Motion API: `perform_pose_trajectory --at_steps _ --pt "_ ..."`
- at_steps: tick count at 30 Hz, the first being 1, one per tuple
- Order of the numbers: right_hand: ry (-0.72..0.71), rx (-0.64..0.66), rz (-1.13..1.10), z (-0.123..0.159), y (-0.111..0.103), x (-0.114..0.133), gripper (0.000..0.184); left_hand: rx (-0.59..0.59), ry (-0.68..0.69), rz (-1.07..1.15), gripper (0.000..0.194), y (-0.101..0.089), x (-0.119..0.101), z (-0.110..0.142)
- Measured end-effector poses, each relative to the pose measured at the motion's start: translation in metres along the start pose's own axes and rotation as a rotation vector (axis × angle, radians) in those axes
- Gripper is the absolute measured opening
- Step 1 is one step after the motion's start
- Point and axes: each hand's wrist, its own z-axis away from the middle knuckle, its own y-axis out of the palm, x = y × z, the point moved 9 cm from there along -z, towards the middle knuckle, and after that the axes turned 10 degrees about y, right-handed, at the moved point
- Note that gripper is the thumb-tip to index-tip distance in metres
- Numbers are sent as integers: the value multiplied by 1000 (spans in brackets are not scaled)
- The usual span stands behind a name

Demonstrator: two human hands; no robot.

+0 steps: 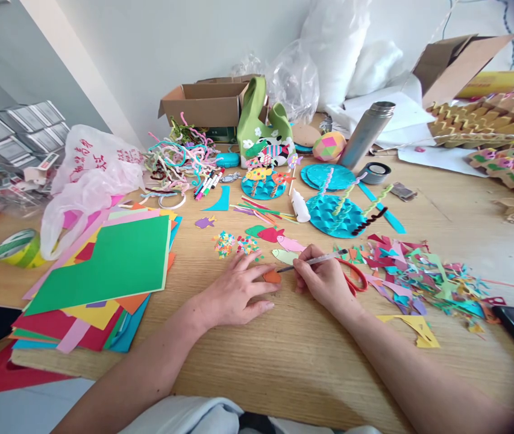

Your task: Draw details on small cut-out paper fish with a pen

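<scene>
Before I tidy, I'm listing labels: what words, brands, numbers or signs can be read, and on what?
None reads with certainty.
White plastic bag: red Chinese characters, too creased to read.
Tape roll: any print too blurred.
Pen in the right hand: any print too small.

From afar I view a pale, softly creased garment (188, 416), a dark patch (259, 423) between its folds, with both forearms (148, 374), left hand (234, 293) and right hand (322, 278) all bare.

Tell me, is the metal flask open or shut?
The metal flask is open: its top is uncapped, and a grey lid sits beside it.
</scene>
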Motion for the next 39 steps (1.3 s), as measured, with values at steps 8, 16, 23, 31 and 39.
perform_pose_trajectory --at_steps 8,16,23,31,39 --pt "12 -8 6 0 -1 0 19 -28 22 -6 34 -1 -1 0" --pt "8 -11 25 0 -2 -1 18 -10 15 -8 34 1 0 1" --pt "10 -14 22 1 -1 -1 17 -11 14 -10 34 1 0 0" --pt "20 -22 15 0 -2 2 19 -20 15 -7 34 0 0 0" --pt "18 -19 44 2 -1 2 18 -13 11 -5 34 -1 0 0"
